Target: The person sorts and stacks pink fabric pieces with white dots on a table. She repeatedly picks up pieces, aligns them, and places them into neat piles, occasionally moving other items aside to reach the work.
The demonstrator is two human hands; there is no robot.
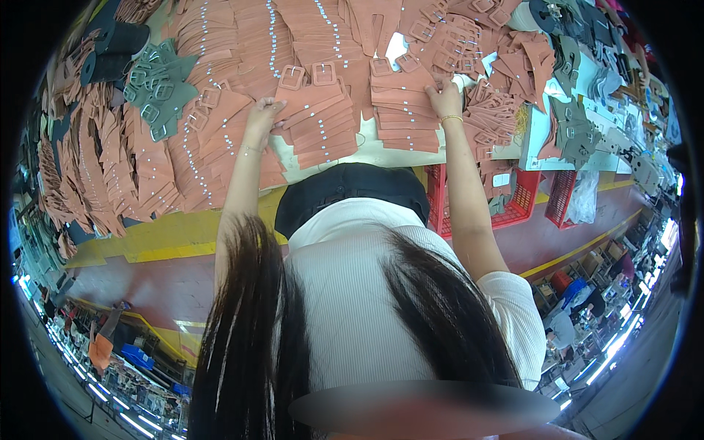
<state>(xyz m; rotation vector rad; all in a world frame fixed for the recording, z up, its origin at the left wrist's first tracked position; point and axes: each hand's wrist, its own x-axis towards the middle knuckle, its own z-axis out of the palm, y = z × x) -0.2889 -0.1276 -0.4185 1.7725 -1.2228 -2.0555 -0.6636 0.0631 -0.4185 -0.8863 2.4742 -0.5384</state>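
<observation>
Terracotta-brown leather straps with square buckles and rows of silver studs lie in overlapping stacks on a pale table [381, 152]. My left hand [260, 121] reaches to the left edge of a fanned stack of buckled straps [315, 117], its fingers curled on a strap end. My right hand [445, 99], with a thin gold bracelet on the wrist, pinches the right edge of a neat pile of straps [403, 110]. My white ribbed top, dark skirt and long dark hair fill the lower middle of the view.
Grey-green buckled straps [158, 88] lie at the left, and more of them [576, 128] at the right on white sheets. Red plastic baskets [517, 205] stand below the table edge. Yellow stripes [169, 238] mark the reddish floor. Cluttered shelves line the rim.
</observation>
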